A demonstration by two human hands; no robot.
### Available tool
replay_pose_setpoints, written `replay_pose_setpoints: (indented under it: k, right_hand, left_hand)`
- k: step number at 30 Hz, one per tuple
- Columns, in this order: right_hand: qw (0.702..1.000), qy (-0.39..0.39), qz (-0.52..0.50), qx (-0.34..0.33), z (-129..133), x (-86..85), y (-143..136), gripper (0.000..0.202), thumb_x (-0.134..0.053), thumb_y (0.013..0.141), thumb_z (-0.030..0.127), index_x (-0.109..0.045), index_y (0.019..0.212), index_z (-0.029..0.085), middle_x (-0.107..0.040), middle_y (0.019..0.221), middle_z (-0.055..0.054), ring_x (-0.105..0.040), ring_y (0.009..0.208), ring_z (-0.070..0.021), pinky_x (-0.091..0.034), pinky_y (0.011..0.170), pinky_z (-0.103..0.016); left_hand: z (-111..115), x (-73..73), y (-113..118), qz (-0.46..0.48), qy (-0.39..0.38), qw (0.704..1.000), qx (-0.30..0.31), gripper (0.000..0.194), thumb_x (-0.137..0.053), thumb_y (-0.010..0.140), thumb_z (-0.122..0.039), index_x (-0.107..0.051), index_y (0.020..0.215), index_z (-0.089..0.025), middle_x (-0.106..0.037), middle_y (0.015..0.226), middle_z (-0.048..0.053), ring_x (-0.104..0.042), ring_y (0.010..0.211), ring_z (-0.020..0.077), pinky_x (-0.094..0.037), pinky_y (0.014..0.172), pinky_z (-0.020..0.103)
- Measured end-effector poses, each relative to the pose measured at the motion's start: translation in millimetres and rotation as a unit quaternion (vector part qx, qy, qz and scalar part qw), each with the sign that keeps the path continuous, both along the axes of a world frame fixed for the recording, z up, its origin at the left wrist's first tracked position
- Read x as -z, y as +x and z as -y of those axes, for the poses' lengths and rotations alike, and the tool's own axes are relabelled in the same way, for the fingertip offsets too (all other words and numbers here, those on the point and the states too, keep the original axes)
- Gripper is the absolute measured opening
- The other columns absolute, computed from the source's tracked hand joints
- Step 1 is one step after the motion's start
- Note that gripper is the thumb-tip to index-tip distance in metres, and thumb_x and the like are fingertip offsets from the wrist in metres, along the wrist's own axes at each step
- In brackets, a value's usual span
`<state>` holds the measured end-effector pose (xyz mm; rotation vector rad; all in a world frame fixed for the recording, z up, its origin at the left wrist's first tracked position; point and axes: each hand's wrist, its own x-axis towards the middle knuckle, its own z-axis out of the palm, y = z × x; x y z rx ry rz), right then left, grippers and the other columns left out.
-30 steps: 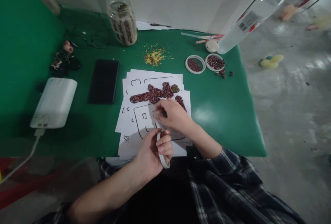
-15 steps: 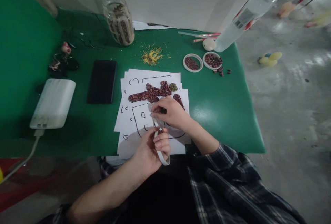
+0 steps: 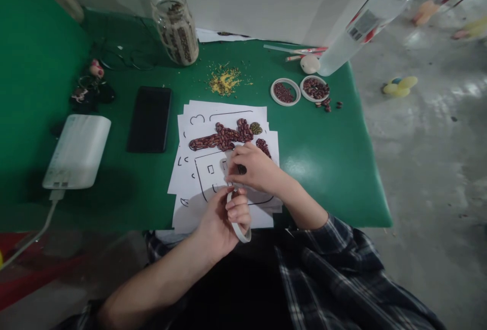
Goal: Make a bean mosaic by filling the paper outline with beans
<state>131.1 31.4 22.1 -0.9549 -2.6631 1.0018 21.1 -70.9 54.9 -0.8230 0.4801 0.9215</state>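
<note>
My left hand (image 3: 228, 221) is closed round a white ring-shaped lid (image 3: 242, 232), tilted over the lower part of the papers. Just above it hovers my right hand (image 3: 253, 166), fingers bent together near the lid's upper edge; what they hold, if anything, is hidden. Under both hands lie stacked white papers (image 3: 182, 180) with black line drawings. Dark red beans (image 3: 207, 141) fill a long shape on the top sheet. Beside them are a small patch of green beans (image 3: 255, 128) and another red patch (image 3: 263, 147), close to my right hand.
Two round lids of beans (image 3: 285, 92) (image 3: 314, 89) sit at the back right, near a plastic bottle (image 3: 353, 35). Yellow grains (image 3: 224, 81) and a glass jar (image 3: 177, 30) are at the back. Leftward lie a black phone (image 3: 149, 119) and a white power bank (image 3: 78, 151).
My right hand has shifted slightly right and down, closer to the lid's upper end. My left hand stays nearly in place, still gripping the lid.
</note>
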Motion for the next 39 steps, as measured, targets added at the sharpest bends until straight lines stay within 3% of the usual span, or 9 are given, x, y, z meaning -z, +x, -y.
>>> replay_pose_setpoints:
  k: [6, 10, 13, 16, 21, 25, 28, 34, 39]
  right_hand:
    - [1.000, 0.008, 0.019, -0.021, -3.3, -1.8, -0.7, 0.010, -0.069, 0.075, 0.028, -0.068, 0.071, 0.019, -0.058, 0.083, -0.003, -0.045, 0.083, -0.0176, -0.033, 0.082, -0.031]
    - [0.997, 0.022, 0.068, -0.034, -9.6, -4.1, -7.4, 0.007, -0.069, 0.073, 0.025, -0.069, 0.069, 0.019, -0.060, 0.081, -0.004, -0.047, 0.079, -0.0172, -0.034, 0.077, -0.031]
    - [0.991, 0.025, 0.120, -0.044, -13.0, -7.3, -14.6, 0.007, -0.069, 0.071, 0.026, -0.068, 0.069, 0.019, -0.062, 0.073, -0.003, -0.050, 0.076, -0.0181, -0.033, 0.069, -0.031]
    - [0.984, 0.031, 0.171, -0.045, -11.2, -13.1, -20.7, 0.007, -0.067, 0.070, 0.026, -0.066, 0.071, 0.019, -0.063, 0.068, -0.003, -0.054, 0.071, -0.0186, -0.029, 0.058, -0.029]
    - [0.972, 0.070, 0.216, -0.053, -1.7, -23.7, -27.2, 0.010, -0.056, 0.073, 0.018, -0.063, 0.080, 0.019, -0.064, 0.070, -0.005, -0.055, 0.065, -0.0181, -0.023, 0.050, -0.028]
    - [0.965, 0.063, 0.244, -0.070, -0.4, -28.5, -32.5, 0.011, -0.052, 0.074, 0.016, -0.061, 0.080, 0.019, -0.064, 0.071, -0.005, -0.056, 0.065, -0.0181, -0.024, 0.049, -0.027]
    - [0.959, 0.068, 0.258, -0.098, -1.9, -30.6, -36.6, 0.011, -0.053, 0.074, 0.015, -0.060, 0.081, 0.019, -0.064, 0.072, -0.005, -0.056, 0.065, -0.0179, -0.025, 0.050, -0.027]
    - [0.950, 0.106, 0.266, -0.125, -0.5, -27.9, -38.1, 0.013, -0.052, 0.075, 0.014, -0.060, 0.084, 0.019, -0.065, 0.073, -0.006, -0.057, 0.065, -0.0197, -0.025, 0.049, -0.028]
    - [0.945, 0.150, 0.260, -0.131, 1.6, -21.0, -32.8, 0.012, -0.056, 0.078, 0.018, -0.060, 0.089, 0.018, -0.065, 0.076, -0.008, -0.058, 0.072, -0.0218, -0.026, 0.051, -0.028]
  left_hand:
    - [-3.3, -0.3, 1.2, -0.088, 0.054, 0.994, 0.048, 0.033, -0.028, 0.092, -0.019, -0.047, 0.067, -0.012, -0.030, 0.039, -0.008, -0.032, 0.029, 0.0020, -0.024, 0.032, 0.011]
    - [-4.4, -1.9, 4.1, -0.197, 0.102, 0.971, 0.094, 0.031, -0.031, 0.092, -0.022, -0.047, 0.066, -0.013, -0.033, 0.038, -0.008, -0.033, 0.030, 0.0032, -0.024, 0.033, 0.013]
    - [-1.0, -5.3, 7.8, -0.292, 0.175, 0.929, 0.143, 0.028, -0.031, 0.091, -0.025, -0.047, 0.069, -0.016, -0.037, 0.039, -0.007, -0.040, 0.032, 0.0071, -0.030, 0.036, 0.016]
    - [5.8, -6.5, 13.2, -0.354, 0.280, 0.867, 0.210, 0.024, -0.033, 0.090, -0.027, -0.047, 0.072, -0.019, -0.042, 0.038, -0.006, -0.047, 0.033, 0.0117, -0.033, 0.037, 0.019]
    - [14.3, -1.2, 18.6, -0.426, 0.322, 0.783, 0.320, 0.018, -0.042, 0.086, -0.021, -0.047, 0.069, -0.020, -0.039, 0.035, -0.008, -0.029, 0.026, 0.0079, -0.020, 0.031, 0.018]
    - [15.1, 0.2, 13.5, -0.447, 0.349, 0.782, 0.259, 0.024, -0.050, 0.082, -0.011, -0.050, 0.060, -0.018, -0.046, 0.039, -0.004, -0.036, 0.037, 0.0088, -0.022, 0.039, 0.020]
    - [14.0, 1.1, 10.4, -0.465, 0.366, 0.769, 0.244, 0.030, -0.051, 0.079, -0.003, -0.049, 0.054, -0.018, -0.039, 0.041, -0.005, -0.030, 0.039, 0.0094, -0.017, 0.041, 0.023]
    - [7.4, 8.5, 9.7, -0.594, 0.456, 0.611, 0.254, 0.031, -0.053, 0.072, 0.000, -0.046, 0.051, -0.021, -0.028, 0.043, -0.008, -0.013, 0.040, 0.0112, -0.008, 0.046, 0.027]
    - [9.4, 6.4, 15.5, -0.598, 0.495, 0.576, 0.255, 0.035, -0.055, 0.061, 0.005, -0.039, 0.046, -0.023, -0.019, 0.043, -0.009, -0.008, 0.044, 0.0101, -0.010, 0.050, 0.025]
